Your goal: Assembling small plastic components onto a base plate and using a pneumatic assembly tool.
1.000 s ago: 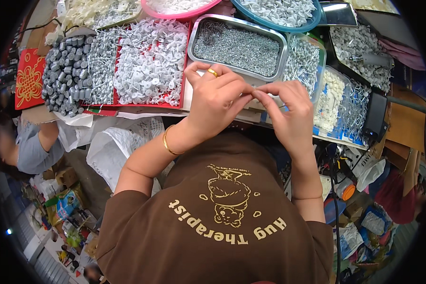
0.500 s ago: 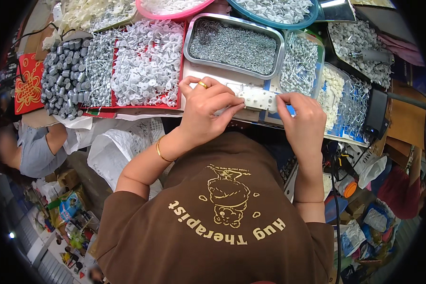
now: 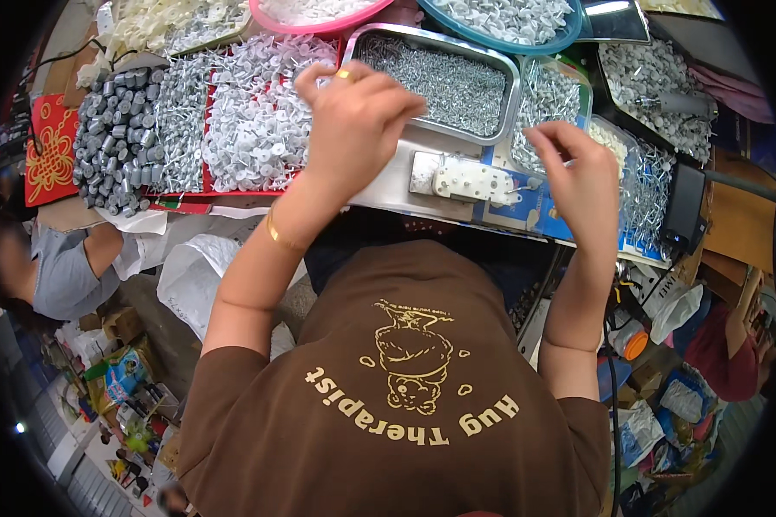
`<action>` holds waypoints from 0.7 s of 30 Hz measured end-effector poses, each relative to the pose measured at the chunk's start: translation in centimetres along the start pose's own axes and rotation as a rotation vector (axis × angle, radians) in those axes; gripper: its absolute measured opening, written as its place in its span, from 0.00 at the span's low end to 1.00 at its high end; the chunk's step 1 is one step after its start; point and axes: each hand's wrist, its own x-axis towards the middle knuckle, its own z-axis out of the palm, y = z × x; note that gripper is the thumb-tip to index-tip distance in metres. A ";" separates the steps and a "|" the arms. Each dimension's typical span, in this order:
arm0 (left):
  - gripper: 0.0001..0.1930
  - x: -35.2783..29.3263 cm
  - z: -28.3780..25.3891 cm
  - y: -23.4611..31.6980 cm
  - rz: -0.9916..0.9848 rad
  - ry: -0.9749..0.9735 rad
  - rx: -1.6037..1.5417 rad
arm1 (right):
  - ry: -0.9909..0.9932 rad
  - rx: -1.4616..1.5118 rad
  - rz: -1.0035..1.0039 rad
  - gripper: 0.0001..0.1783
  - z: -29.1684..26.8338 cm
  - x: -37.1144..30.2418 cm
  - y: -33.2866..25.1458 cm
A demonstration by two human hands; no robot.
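Observation:
My left hand (image 3: 359, 116) is raised over the border between the red tray (image 3: 336, 53) and the metal tray (image 3: 512, 90). Its fingers are curled together and slightly blurred; whatever they hold is hidden. My right hand (image 3: 585, 185) hovers above the edge of the table, beside a clear container (image 3: 545, 108) of metal pins. Thumb and forefinger meet at the tips, and anything between them is too small to make out. Between the two hands lies a whitish fixture (image 3: 474, 181) with small holes or studs, set on a pale block (image 3: 423, 172). Neither hand touches it.
White plastic-headed pins (image 3: 254, 129) fill the red tray. Grey cylinders (image 3: 121, 138) are heaped at far left. Behind stand a pink basin (image 3: 319, 28) and a teal basin (image 3: 509, 47). A black device (image 3: 686, 207) with a cable stands right. Another person's arm (image 3: 103, 250) is at left.
Both hands have left the whitish fixture. My left hand has moved up and away to the trays; my right has lifted slightly to the right. The fixture now lies uncovered.

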 end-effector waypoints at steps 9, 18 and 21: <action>0.05 1.5 4.7 -2.7 0.001 -0.138 -0.015 | -0.286 0.068 0.201 0.11 -0.3 -1.3 1.3; 0.05 1.8 4.5 -2.6 -0.020 -0.043 -0.084 | 0.010 0.077 -0.070 0.08 2.6 2.5 3.9; 0.04 2.0 3.8 -1.4 -0.056 -0.061 -0.211 | -0.008 -0.188 -0.422 0.09 4.2 4.2 3.9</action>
